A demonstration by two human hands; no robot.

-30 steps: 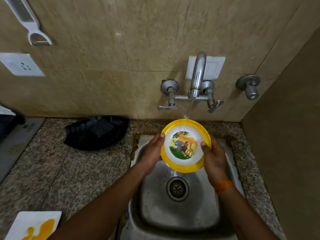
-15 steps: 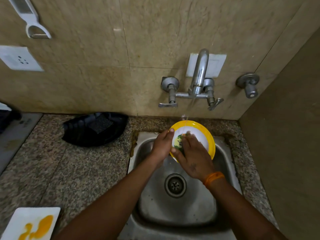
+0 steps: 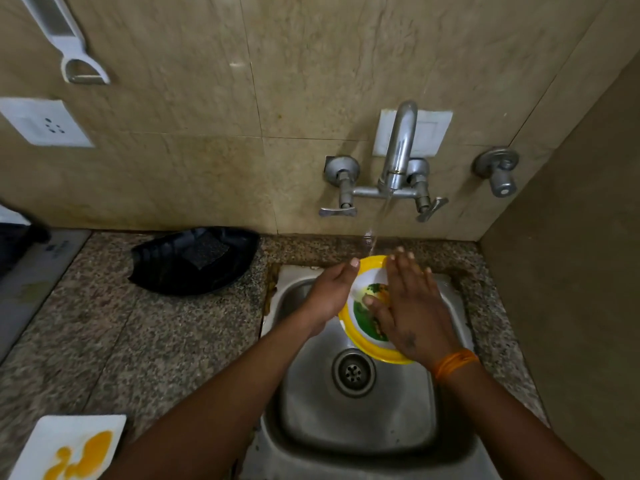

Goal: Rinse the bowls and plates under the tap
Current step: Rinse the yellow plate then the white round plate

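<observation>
One plate [image 3: 360, 336], yellow-rimmed with a white middle and a green and orange picture, tilts over the sink [image 3: 360, 417] under the tap [image 3: 398, 150]. The left hand [image 3: 330, 292] grips its edge; the right hand [image 3: 412, 306] lies flat on it, fingers [image 3: 401, 268] straight. One stained white plate [image 3: 69, 448] sits on the bench [image 3: 121, 341].

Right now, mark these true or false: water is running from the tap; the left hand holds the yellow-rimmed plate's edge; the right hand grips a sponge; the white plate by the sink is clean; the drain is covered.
1. Water runs from the tap: true.
2. The left hand holds the yellow-rimmed plate by its edge: true.
3. The right hand grips a sponge: false, it lies flat on the plate, fingers straight.
4. The white plate is clean: false, it has orange smears.
5. The drain is covered: false, it is open to view.
</observation>
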